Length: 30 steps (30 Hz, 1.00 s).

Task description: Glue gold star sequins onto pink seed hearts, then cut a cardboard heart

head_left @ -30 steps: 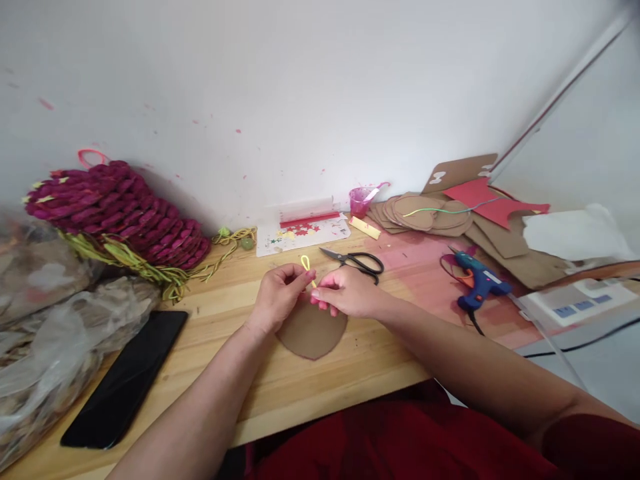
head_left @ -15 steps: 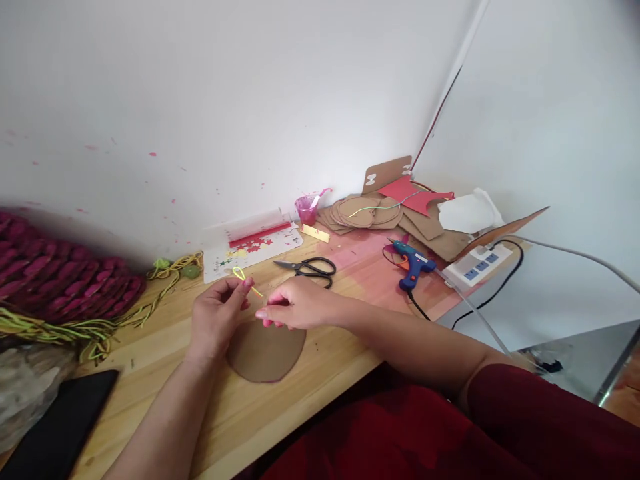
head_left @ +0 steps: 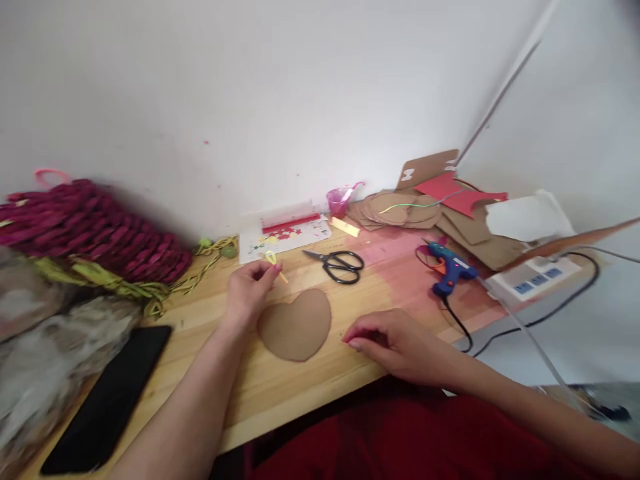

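My left hand (head_left: 253,285) pinches a small loop of yellow cord (head_left: 271,257) between thumb and fingertips, its short ends sticking out to the right. Below and right of that hand, a heart-shaped piece of cardboard (head_left: 296,327) lies flat on the wooden table. My right hand (head_left: 387,340) hovers to the right of the heart, apart from it, with thumb and fingertips pressed together; whatever they may hold is too small to make out. Beyond the heart lie black-handled scissors (head_left: 340,265), partly spread, pointing left.
Stacked cardboard shapes (head_left: 395,210) and a pink cup (head_left: 340,200) stand by the wall. At right are a blue glue gun (head_left: 453,267) and a power strip (head_left: 535,280) with cords. Left are magenta wound bundles (head_left: 110,227), a black phone-like slab (head_left: 110,393) and plastic bags (head_left: 65,373).
My right hand has drawn away from the left, rightward and toward me, uncovering the heart's shape. The left hand still pinches the cord loop. The view has swung left.
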### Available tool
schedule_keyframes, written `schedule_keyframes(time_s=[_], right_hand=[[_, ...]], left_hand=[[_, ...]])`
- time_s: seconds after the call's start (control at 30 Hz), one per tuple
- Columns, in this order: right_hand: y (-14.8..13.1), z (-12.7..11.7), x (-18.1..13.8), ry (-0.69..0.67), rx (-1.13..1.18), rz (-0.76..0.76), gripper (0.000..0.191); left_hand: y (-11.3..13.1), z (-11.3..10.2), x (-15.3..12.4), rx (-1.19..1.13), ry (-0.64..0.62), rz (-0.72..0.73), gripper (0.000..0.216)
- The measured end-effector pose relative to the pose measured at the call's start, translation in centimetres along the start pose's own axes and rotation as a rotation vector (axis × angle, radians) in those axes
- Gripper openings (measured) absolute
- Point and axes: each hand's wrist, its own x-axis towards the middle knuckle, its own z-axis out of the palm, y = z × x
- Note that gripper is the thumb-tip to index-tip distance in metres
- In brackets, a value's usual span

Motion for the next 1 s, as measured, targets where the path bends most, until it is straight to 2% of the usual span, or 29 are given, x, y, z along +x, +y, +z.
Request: schedule_keyframes(time_s=[0.2, 0.27, 0.37, 0.43, 0.53, 0.7, 0.83, 1.0], right_hand=[[0.3, 0.2, -0.2, 0.022, -0.035, 0.004, 0.023], [0.8, -0.6, -1.0, 0.100, -0.074, 0.049, 0.024], [2.5, -2.6, -2.7, 0.296, -0.214, 0.154, 0.027], [3.5, -3.5, -3.6, 0.344, -0.272, 0.196, 0.030], [4.0, -3.4, -4.0, 0.346, -0.313, 0.195, 0.030], [2.5, -1.2, -2.7, 0.236, -0.281, 0.113, 0.030], [2.1, -0.6, -2.1, 0.209, -0.302, 0.070, 0.028], [2.8, -0.3, -2.2, 0.201, -0.289, 0.063, 0.030]], left_hand=[[-0.2, -0.4, 0.4, -0.007, -0.090, -0.087, 0.036], [0.0, -0.4, 0.2, -0.015, -0.121, -0.114, 0.038], [0.1, -0.3, 0.1, -0.020, -0.152, -0.138, 0.038], [0.1, -0.2, 0.0, -0.021, -0.168, -0.142, 0.038], [0.1, 0.0, 0.0, -0.003, -0.178, -0.136, 0.038], [-0.1, -0.1, -0.1, 0.036, -0.200, -0.102, 0.039], [0.0, -0.2, -0.1, 0.060, -0.209, -0.095, 0.040], [0.7, -0.3, -0.4, 0.060, -0.293, -0.112, 0.039]])
